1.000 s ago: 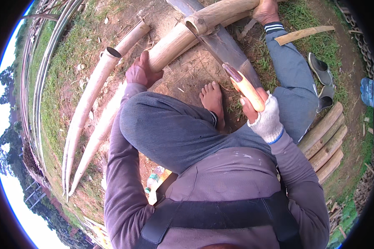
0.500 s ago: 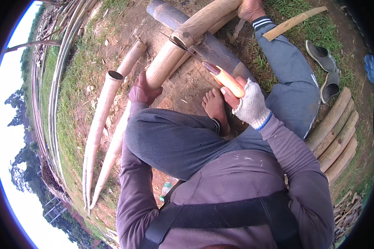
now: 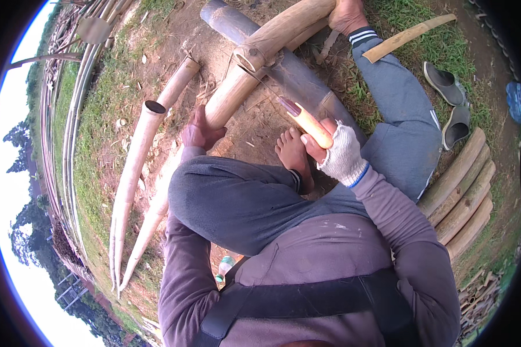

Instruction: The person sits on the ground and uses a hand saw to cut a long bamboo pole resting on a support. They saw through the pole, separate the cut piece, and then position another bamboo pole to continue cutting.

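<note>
My right hand (image 3: 340,151), in a white knitted fingerless glove, is closed round the pale wooden handle of a handsaw (image 3: 308,124). Its thin blade, seen almost edge-on, reaches toward the cut between two bamboo lengths. Closest to me, a pale bamboo pole (image 3: 233,97) slants up from the lower left, and my left hand (image 3: 201,130) grips it from the side. Just past the cut, the other bamboo length (image 3: 292,29) shows its hollow end. Both lie across a thick dark bamboo log (image 3: 312,81). My bare foot (image 3: 331,20) presses against the far length.
More bamboo poles (image 3: 134,156) lie at the left. A split bamboo strip (image 3: 411,37), grey slip-on shoes (image 3: 444,84) and several cut bamboo lengths (image 3: 457,194) lie on the right. A plastic bottle (image 3: 226,266) stands by my left side. Sawdust covers soil near the cut.
The saw has drawn back slightly toward me, and less of its blade shows past the cut. The near pole's cut end sits a little lower, apart from the far length.
</note>
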The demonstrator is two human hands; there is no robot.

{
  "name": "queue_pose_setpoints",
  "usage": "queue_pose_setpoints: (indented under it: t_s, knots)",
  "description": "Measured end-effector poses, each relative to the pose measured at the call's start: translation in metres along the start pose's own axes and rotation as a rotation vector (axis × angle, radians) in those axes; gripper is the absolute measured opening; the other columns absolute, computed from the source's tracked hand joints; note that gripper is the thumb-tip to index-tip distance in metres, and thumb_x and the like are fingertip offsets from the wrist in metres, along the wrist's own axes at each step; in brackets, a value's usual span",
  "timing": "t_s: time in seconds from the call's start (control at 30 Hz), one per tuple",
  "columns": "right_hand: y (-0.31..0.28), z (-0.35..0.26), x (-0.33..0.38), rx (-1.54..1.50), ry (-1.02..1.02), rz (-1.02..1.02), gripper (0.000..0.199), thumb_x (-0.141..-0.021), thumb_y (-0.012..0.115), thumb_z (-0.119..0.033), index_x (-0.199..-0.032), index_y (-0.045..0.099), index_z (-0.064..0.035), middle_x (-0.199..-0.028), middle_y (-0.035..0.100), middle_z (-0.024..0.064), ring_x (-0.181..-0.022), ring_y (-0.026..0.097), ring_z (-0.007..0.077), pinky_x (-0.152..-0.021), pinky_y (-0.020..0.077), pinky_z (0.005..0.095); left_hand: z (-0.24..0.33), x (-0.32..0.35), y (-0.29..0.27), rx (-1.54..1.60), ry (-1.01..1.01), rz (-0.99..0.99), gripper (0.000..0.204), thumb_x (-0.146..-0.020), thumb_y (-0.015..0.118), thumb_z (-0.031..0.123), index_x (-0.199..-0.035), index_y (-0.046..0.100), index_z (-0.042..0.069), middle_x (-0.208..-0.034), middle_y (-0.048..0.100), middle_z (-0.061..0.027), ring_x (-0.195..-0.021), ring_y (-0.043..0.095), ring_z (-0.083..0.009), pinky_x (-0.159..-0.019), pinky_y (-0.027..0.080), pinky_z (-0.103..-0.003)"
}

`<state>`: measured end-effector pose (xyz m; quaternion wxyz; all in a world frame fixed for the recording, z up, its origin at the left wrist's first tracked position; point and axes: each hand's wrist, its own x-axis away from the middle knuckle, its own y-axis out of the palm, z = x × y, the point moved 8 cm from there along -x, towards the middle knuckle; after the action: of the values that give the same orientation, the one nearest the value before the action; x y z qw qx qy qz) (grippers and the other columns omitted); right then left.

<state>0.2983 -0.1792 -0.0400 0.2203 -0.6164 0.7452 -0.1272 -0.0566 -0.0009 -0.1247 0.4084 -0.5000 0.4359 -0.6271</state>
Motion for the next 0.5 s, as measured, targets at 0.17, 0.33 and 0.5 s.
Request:
queue_pose_setpoints:
  t_s: [0.17,0.33,0.5]
  knots:
    - [-0.100,-0.052,0.075,0.113,-0.159,-0.012,0.025,-0.095,0.081,-0.024,-0.101,0.071,-0.0013,-0.078,0.064,0.0123,-0.065,0.065,0.0319,-0.060,0.0510,0.0431,-0.006,0.004,0.086,-0.045,0.056,-0.163,0.107,-0.077,0.091,0.047,-0.165,0.038,0.017,-0.138,0.069,-0.0233,-0.124,0.071,-0.0436,-0.103,0.059,-0.054]
    - [-0.200,-0.052,0.121,0.368,0.015,0.366,0.033,-0.107,0.069,-0.034,-0.099,0.064,-0.0024,-0.086,0.062,0.0086,-0.072,0.059,0.0244,-0.068,0.0484,0.0403,0.016,0.013,0.084,0.040,0.013,-0.215,0.104,-0.084,0.088,0.044,-0.168,0.034,0.015,-0.149,0.063,-0.0253,-0.134,0.065,-0.0463,-0.112,0.054,-0.054]
    - [-0.276,0.042,0.136,0.564,0.212,0.556,0.040,-0.108,0.066,-0.039,-0.110,0.064,0.0006,-0.087,0.062,0.0174,-0.075,0.063,0.0384,-0.071,0.0497,0.0477,0.033,-0.021,0.028,0.245,0.180,-0.057,0.102,-0.085,0.088,0.055,-0.165,0.042,0.012,-0.148,0.064,-0.0288,-0.138,0.063,-0.0459,-0.115,0.053,-0.054]
